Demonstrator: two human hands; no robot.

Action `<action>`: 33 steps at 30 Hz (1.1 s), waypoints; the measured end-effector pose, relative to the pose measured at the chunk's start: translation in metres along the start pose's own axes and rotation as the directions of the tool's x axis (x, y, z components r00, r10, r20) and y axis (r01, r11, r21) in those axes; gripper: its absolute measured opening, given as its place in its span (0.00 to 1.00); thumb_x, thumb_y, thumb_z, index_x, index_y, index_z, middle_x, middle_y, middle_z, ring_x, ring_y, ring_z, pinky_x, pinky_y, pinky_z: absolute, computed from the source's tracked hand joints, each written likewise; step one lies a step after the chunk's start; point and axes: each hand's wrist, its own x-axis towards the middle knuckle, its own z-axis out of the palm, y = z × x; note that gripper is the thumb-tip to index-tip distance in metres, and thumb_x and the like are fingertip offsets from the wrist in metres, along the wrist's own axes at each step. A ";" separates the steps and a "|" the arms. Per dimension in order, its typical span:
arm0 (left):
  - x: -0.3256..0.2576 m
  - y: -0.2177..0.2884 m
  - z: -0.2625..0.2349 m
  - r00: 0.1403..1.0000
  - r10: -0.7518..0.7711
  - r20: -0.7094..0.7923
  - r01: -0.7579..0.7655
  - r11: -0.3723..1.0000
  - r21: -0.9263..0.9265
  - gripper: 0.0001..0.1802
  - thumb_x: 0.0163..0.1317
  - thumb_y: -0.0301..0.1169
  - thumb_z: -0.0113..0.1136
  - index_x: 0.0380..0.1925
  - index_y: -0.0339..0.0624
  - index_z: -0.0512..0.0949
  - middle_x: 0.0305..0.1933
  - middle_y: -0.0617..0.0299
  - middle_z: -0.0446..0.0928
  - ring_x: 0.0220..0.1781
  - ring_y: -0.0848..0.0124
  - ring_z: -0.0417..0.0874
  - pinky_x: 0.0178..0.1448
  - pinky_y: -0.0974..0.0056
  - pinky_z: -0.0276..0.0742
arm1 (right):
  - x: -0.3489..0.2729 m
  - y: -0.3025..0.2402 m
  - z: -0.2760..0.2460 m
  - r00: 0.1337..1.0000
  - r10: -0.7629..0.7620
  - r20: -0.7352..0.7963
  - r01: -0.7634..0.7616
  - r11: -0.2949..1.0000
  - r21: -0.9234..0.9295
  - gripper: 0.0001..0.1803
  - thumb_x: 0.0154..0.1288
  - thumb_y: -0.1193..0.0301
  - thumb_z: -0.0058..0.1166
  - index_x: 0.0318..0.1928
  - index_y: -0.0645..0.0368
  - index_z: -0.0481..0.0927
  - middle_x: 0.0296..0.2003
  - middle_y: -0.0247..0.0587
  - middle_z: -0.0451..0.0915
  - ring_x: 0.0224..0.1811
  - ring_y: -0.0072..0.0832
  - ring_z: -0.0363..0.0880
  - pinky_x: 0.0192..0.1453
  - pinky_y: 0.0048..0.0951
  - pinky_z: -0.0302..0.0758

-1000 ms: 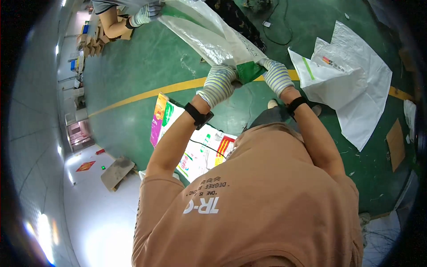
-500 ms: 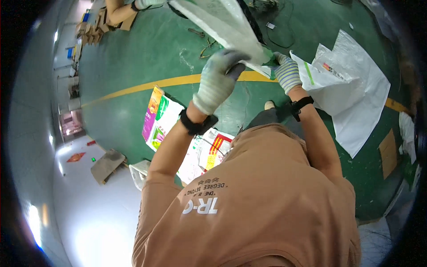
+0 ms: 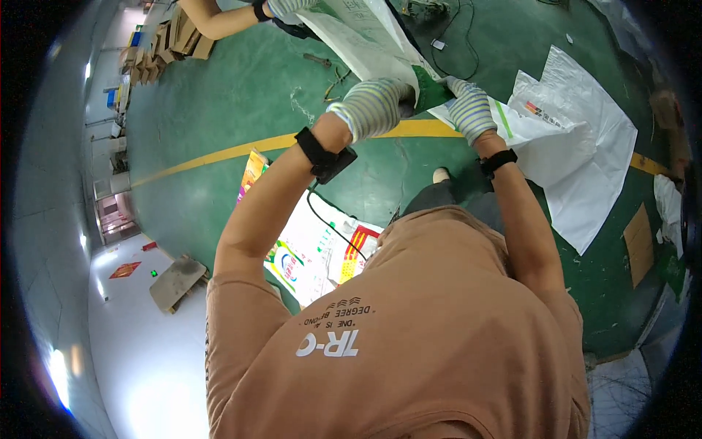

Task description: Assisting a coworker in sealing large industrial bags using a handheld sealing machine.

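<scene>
Left hand (image 3: 376, 107): gloved, striped knit, grip clamped on the near end of the sack (image 3: 369, 40), right by its green corner.
Right hand (image 3: 472, 110): gloved too, fingers closed on the same green corner from the other side, just beside the left.
Sack: white woven, stretched up and away over the floor (image 3: 219, 110), held off it at both ends.
Far end: pinched by a co-worker's hand (image 3: 285, 7) at the top edge, also gloved.
Wrists: black bands on both, a thin black cable hanging from the left one.
Right of the hands: flat white sack (image 3: 585, 146) spread on the floor, its edge tucked under the right glove.
Below the left arm: printed sacks (image 3: 314, 249), bright colours, lying flat, partly hidden by the arm.
Floor line: yellow stripe (image 3: 205, 156) passing under the hands.
Far left: stacked cardboard (image 3: 179, 36) near the wall; small wooden pallet (image 3: 175, 282) lower down.
Foreground: orange shirt blocking the lower middle.
</scene>
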 end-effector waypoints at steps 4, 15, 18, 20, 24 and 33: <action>-0.017 0.008 0.018 0.950 -0.261 -0.173 0.096 0.768 -0.633 0.10 0.67 0.27 0.59 0.46 0.37 0.79 0.39 0.64 0.83 0.36 0.74 0.78 0.42 0.65 0.76 | -0.002 -0.009 -0.007 0.998 -0.063 -0.032 0.062 0.998 -0.033 0.16 0.58 0.74 0.59 0.48 0.59 0.83 0.43 0.54 0.84 0.46 0.50 0.83 0.49 0.43 0.80; -0.066 0.046 0.082 0.850 -0.524 -0.063 -0.140 -0.110 -0.984 0.11 0.71 0.36 0.59 0.48 0.45 0.75 0.34 0.70 0.75 0.32 0.78 0.72 0.38 0.71 0.68 | -0.006 -0.026 0.014 0.987 -0.151 0.051 0.150 0.988 0.040 0.20 0.57 0.83 0.53 0.50 0.58 0.83 0.46 0.54 0.84 0.49 0.50 0.82 0.54 0.40 0.79; -0.065 0.036 0.084 0.840 -0.542 -0.030 -0.203 -0.261 -0.944 0.14 0.71 0.39 0.59 0.47 0.41 0.76 0.30 0.71 0.73 0.27 0.80 0.69 0.32 0.73 0.66 | -0.008 -0.024 0.011 0.995 -0.053 0.084 0.052 0.998 0.023 0.20 0.55 0.82 0.52 0.50 0.58 0.83 0.47 0.56 0.83 0.50 0.52 0.81 0.55 0.42 0.78; -0.063 0.032 0.083 0.803 -0.595 0.042 -0.146 -0.265 -0.953 0.17 0.70 0.41 0.61 0.48 0.39 0.78 0.29 0.72 0.74 0.24 0.82 0.69 0.26 0.75 0.65 | -0.009 -0.026 0.009 0.994 -0.099 0.043 0.097 0.994 0.046 0.20 0.57 0.79 0.52 0.51 0.58 0.83 0.47 0.57 0.82 0.49 0.53 0.81 0.55 0.43 0.78; -0.062 0.020 0.081 0.839 -0.541 0.064 -0.051 -0.196 -0.979 0.17 0.69 0.40 0.62 0.47 0.38 0.80 0.29 0.73 0.77 0.24 0.82 0.72 0.27 0.73 0.68 | -0.013 -0.032 0.006 0.985 -0.060 0.161 0.070 0.996 -0.055 0.20 0.60 0.75 0.57 0.54 0.63 0.81 0.51 0.59 0.82 0.54 0.49 0.82 0.61 0.39 0.77; -0.072 0.002 0.108 0.943 -0.331 0.028 0.081 0.147 -0.986 0.18 0.69 0.39 0.61 0.53 0.39 0.79 0.34 0.73 0.77 0.28 0.83 0.73 0.32 0.74 0.71 | -0.026 -0.028 0.022 0.986 -0.036 0.165 0.060 0.988 -0.141 0.20 0.55 0.77 0.57 0.51 0.60 0.83 0.45 0.56 0.83 0.46 0.50 0.83 0.52 0.39 0.80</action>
